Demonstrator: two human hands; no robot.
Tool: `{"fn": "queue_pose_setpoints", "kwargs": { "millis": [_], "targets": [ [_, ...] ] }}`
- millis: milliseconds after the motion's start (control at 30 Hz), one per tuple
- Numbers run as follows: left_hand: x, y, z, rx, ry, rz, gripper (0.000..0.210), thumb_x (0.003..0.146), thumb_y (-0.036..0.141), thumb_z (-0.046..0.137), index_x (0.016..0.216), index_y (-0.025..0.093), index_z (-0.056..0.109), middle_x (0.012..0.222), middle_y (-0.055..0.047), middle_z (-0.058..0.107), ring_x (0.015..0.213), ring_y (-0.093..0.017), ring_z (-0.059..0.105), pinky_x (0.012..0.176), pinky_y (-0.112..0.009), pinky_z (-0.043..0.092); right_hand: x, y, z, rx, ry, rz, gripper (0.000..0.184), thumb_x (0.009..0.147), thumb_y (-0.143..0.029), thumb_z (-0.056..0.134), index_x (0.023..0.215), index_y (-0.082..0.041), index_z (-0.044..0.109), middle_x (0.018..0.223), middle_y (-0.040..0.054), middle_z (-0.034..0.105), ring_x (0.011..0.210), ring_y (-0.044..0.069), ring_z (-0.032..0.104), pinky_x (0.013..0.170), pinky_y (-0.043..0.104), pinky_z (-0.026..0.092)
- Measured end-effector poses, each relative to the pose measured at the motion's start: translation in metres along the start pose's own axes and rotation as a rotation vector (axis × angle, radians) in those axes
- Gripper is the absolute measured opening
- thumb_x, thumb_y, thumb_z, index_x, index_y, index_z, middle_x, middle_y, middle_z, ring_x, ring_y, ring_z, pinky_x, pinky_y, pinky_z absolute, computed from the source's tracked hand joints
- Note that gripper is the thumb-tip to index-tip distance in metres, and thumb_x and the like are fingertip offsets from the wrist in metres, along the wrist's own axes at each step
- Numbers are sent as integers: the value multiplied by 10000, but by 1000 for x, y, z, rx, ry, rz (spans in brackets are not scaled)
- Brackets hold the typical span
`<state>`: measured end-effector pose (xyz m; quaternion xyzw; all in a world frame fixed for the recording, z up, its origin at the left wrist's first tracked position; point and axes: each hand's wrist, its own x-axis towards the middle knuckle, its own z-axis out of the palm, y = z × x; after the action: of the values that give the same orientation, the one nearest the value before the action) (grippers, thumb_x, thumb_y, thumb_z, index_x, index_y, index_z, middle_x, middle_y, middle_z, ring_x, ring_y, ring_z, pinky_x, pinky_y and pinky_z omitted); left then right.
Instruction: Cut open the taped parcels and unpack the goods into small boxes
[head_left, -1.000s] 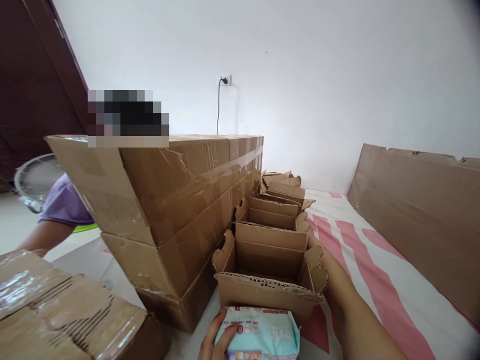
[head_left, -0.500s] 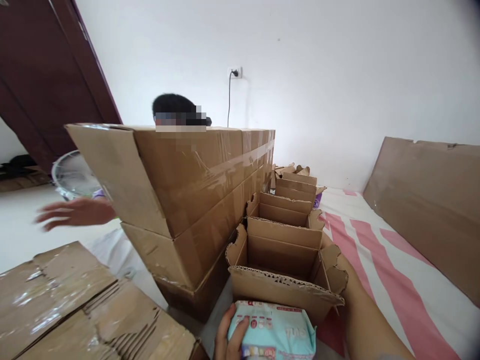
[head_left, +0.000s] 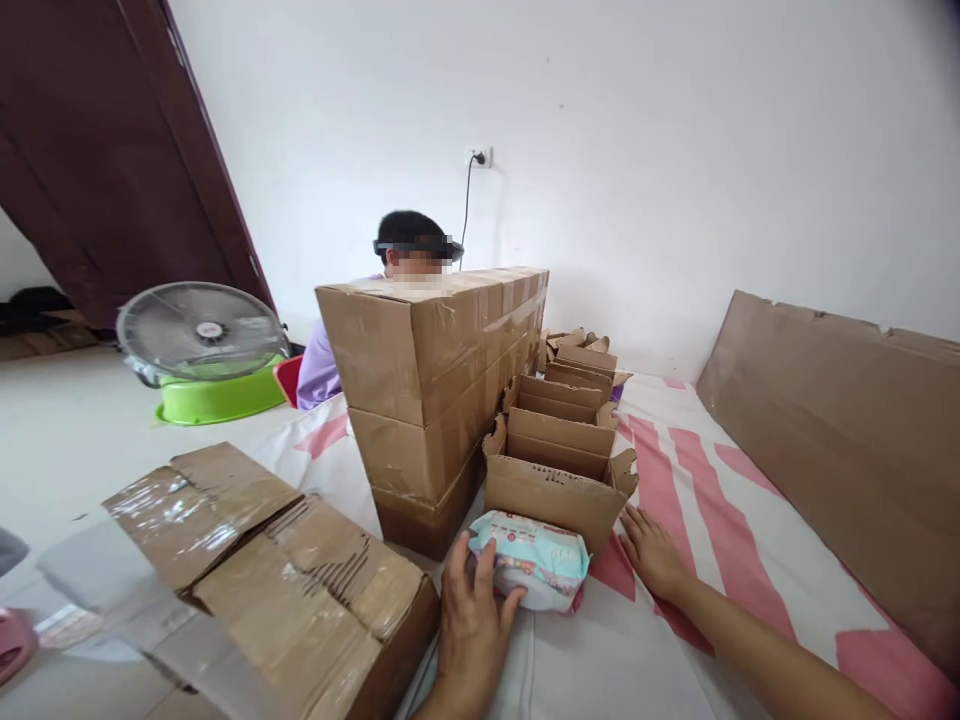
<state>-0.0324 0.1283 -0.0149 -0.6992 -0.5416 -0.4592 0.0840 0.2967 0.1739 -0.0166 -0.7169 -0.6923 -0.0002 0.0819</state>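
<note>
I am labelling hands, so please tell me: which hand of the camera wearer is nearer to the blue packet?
Left. The left hand touches the left end of the packet; the right hand lies apart, to its right, on the sheet.

Round fan (head_left: 202, 330) and lime-green basin (head_left: 221, 400) on the floor (head_left: 60, 420), past the left edge of a striped cloth (head_left: 694, 480); dark door (head_left: 120, 140) behind; black cord (head_left: 466, 210) in a wall socket (head_left: 471, 156)
</note>
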Motion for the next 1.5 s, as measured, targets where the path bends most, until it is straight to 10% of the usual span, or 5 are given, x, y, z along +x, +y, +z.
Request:
{"fn": "queue_pose_setpoints", "kwargs": {
  "millis": [233,767,933,1100,1500],
  "targets": [
    [8,29,-2,49,-436,141,526,843,49,550,1311,288,572,917,-42,578,771,-183,636,686,-276,541,-92,-4,-8,6,-105,31,586,981,-456,254,1505,-213,354,1585,46,329,1474,256,257,1200,465,261],
    [16,81,-19,-189,-667,-94,811,738,173,736,1458,169,364,1495,-194,389,1356,-320,438,1091,-419,422,-93,-7,-13,-16,-15,17,596,944,-413,281,1439,-142,473,1516,94,453,1419,265,382,1155,458,333],
    [-15,63,-106,-554,-281,372,465,815,102,551,1256,227,476,1280,-134,564,1283,-263,500,1047,-457,468,-91,-4,-9,-19,9,7,606,930,-407,286,1412,-112,506,1494,122,480,1398,293,409,1140,473,343],
    [4,2,-163,-166,153,158,430,839,152,609,1251,246,525,1399,-128,426,1397,-365,328,1113,-626,312,-91,-3,-7,-15,36,7,586,936,-397,290,1399,-121,520,1484,121,494,1386,290,422,1123,475,354],
    [-3,-37,-174,99,-97,-17,268,910,347,530,1074,193,674,1275,-109,585,1431,-410,253,1124,-673,284,-93,-4,-6,2,78,9,543,948,-384,320,1386,-136,526,1478,112,502,1371,273,431,1122,455,338]
  ]
}}
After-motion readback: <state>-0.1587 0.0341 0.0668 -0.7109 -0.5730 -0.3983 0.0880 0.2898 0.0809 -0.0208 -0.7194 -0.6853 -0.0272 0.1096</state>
